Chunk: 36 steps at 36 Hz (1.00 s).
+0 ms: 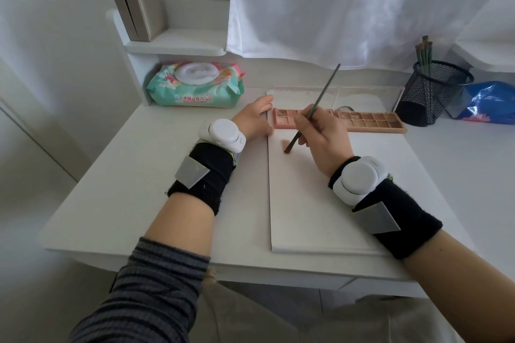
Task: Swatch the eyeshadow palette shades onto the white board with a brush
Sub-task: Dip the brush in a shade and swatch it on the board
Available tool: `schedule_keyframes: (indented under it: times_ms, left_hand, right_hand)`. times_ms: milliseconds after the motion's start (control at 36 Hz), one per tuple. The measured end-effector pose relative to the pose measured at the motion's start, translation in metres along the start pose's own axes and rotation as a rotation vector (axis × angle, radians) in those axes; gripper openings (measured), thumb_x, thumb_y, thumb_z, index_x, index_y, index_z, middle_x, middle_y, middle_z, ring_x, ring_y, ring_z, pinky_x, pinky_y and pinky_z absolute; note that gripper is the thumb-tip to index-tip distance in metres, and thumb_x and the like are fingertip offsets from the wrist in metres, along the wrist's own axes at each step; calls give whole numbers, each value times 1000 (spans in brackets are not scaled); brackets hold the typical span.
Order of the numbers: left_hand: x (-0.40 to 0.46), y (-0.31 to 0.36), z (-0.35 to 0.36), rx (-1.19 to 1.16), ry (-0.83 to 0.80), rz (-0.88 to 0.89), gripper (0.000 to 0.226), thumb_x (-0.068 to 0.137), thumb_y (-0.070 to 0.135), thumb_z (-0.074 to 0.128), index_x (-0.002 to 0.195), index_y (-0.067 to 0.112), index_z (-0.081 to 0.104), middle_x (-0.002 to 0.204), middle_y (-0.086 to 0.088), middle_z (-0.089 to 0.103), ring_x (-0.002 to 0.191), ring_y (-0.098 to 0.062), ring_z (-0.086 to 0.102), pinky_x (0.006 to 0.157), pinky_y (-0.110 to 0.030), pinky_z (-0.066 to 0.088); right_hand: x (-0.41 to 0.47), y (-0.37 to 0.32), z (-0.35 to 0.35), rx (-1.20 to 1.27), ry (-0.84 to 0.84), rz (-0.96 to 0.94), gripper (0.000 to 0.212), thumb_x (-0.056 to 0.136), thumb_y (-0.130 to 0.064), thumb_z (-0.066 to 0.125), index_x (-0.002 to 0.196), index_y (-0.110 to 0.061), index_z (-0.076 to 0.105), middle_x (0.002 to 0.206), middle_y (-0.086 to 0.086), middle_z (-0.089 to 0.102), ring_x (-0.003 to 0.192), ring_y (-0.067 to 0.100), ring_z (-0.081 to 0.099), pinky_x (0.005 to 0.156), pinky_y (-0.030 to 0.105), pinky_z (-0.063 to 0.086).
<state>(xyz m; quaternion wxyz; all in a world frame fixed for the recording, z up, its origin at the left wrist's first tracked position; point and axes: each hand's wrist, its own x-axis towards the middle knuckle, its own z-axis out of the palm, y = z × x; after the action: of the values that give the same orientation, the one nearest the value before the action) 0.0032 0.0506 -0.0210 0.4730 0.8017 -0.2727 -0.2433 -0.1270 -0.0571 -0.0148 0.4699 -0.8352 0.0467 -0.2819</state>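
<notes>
A white board (pixel 320 203) lies flat on the desk in front of me. Across its far end sits a long pink eyeshadow palette (pixel 367 121), lid open, with several brown and pink pans. My right hand (pixel 323 136) grips a thin dark brush (pixel 315 108), its tip touching the board at a faint pink smudge (pixel 285 146) near the left edge. My left hand (pixel 256 120) rests on the board's upper left edge, fingers fairly straight, beside the palette's left end.
A wet-wipes pack (pixel 195 85) lies at the back left under a small shelf (pixel 178 47) with a grey box (pixel 138 5). A black mesh cup (pixel 432 92) holding brushes stands back right, next to a blue bag (pixel 487 103). A white curtain (pixel 362 8) hangs behind.
</notes>
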Motion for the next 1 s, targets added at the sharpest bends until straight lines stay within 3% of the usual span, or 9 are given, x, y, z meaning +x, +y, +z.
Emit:
schedule_keyframes:
  times_ms: [222,333,444,611,722,861,1000]
  left_hand:
    - [-1,0,0,5,-3,14,81,78,-15,54,147,9,20,150,-13,30,139,-17,29,107,-30,34]
    - [-1,0,-1,2,-4,8,81,78,-16,53,147,9,20,151,-14,30,139,-18,29,110,-34,33]
    - [-1,0,-1,10,-8,3,80,78,-15,53,147,10,20,150,-13,31,139,-17,29,107,-27,31]
    - [-2,1,0,26,-3,11,79,79,-13,54,147,11,20,150,-12,31,138,-16,31,96,-19,34]
    - [-2,1,0,19,6,14,79,79,-13,54,147,10,21,150,-13,31,139,-16,30,99,-20,31]
    - [-2,0,0,19,4,5,79,80,-13,54,147,11,20,150,-13,32,138,-16,31,104,-25,31]
    - [-2,-1,0,19,3,10,79,79,-13,55,147,10,21,150,-13,31,139,-16,30,105,-24,31]
  right_hand:
    - [2,3,1,-73,-31,-16,15,95,-20,50,81,-16,53,60,-5,55,66,28,57,71,48,48]
    - [1,0,0,-13,27,4,18,91,-25,49,73,-26,50,59,-7,52,61,15,52,67,38,47]
    - [0,-1,-2,8,38,6,21,91,-23,48,70,-25,48,55,-4,49,57,15,48,61,31,40]
    - [3,4,0,-68,0,36,17,96,-17,48,80,-11,52,58,-2,51,63,24,51,66,36,43]
    - [4,5,0,-104,11,32,15,95,-18,49,82,-13,53,61,-3,55,65,22,55,71,39,47]
    - [4,4,0,-43,46,37,22,94,-16,50,75,-27,50,61,-6,55,59,6,52,70,34,47]
    - [4,6,0,-101,-7,45,15,95,-19,49,82,-13,54,61,-6,54,65,21,54,72,42,47]
